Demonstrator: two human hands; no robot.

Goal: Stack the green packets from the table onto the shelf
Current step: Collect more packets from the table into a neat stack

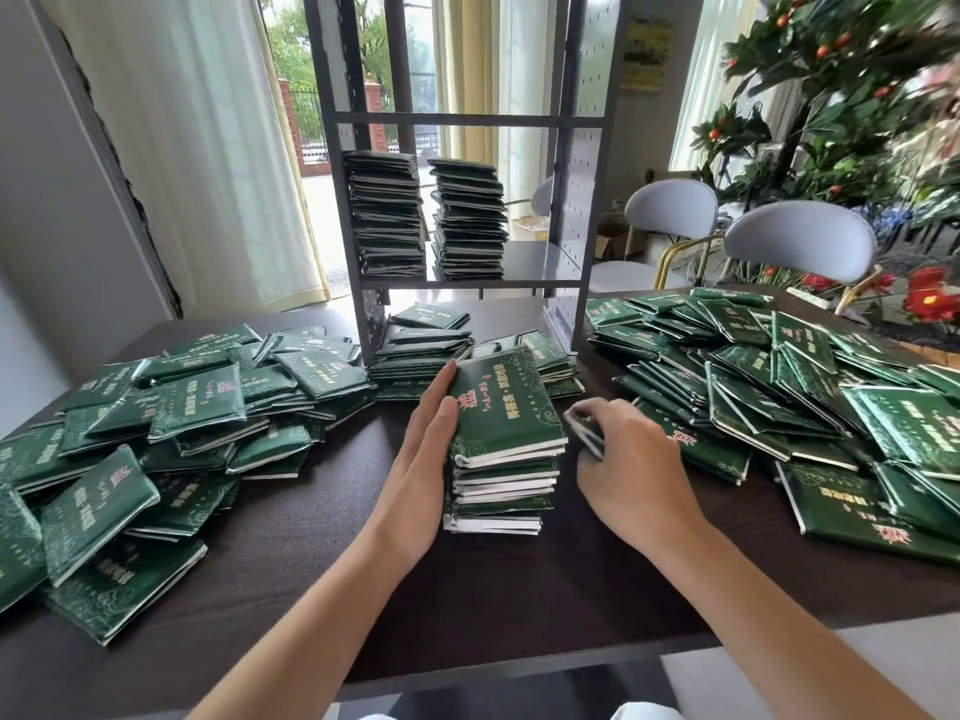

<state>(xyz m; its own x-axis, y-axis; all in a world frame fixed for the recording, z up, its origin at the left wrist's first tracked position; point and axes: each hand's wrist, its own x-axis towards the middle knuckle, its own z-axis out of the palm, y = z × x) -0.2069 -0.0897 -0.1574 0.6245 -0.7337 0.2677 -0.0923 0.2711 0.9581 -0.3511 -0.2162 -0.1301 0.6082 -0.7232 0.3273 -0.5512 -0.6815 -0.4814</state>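
Loose green packets lie heaped on the dark table (519, 605) at nine o'clock (156, 433). At centre stands a hand-built stack (501, 459) of packets, its top one tilted. The shelf unit (467, 283) rises at twelve o'clock; its middle shelf carries two stacks (431, 215), with room to their right. A second heap (805, 387) spreads at three o'clock.

Step in hand, as judged: gathering and squaring a stack on the table ahead of transfer. The next move calls for both hands to clamp the stack's sides and lift it level to twelve o'clock, onto the shelf.

The left hand (415, 459) is flat, fingers straight and together, pressed against the stack's left side, forearm running in from six o'clock. The right hand (631, 459), just right of the stack, is blurred; it appears to pinch one packet (584, 431) edge-on between thumb and fingers.
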